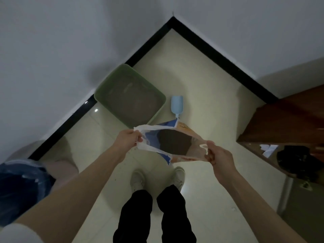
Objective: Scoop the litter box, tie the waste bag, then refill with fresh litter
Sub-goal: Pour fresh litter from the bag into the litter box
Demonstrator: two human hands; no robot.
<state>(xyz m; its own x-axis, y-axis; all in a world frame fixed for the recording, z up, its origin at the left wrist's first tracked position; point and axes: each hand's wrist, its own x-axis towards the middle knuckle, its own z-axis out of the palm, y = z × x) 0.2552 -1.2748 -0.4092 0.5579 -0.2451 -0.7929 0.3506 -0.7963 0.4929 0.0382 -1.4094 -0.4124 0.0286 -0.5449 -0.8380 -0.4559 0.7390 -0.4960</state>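
- Both bare forearms reach forward and down from the bottom corners of the head view, above two legs in black trousers [150, 216] and pale shoes [138, 179] standing on the cream tile floor [201, 81].
- The left hand [127, 140] has its fingers curled round the left edge of the litter bag [172, 143], pinching the white rim.
- The right hand [219, 155] grips the right edge of the same bag, fingers and thumb closed on the plastic.
- The bag hangs stretched between the two hands with its mouth pulled wide open; the inside looks dark, the outside blue, white and orange.
- The green litter box [130, 95] sits on the floor beyond the bag, against the black skirting near the corner, apart from both hands.
- A light blue scoop [176, 106] lies just beside the box's right side.
- A bin lined with a blue bag [21, 186] stands at lower left.
- A brown wooden cabinet [289, 120] stands at right.
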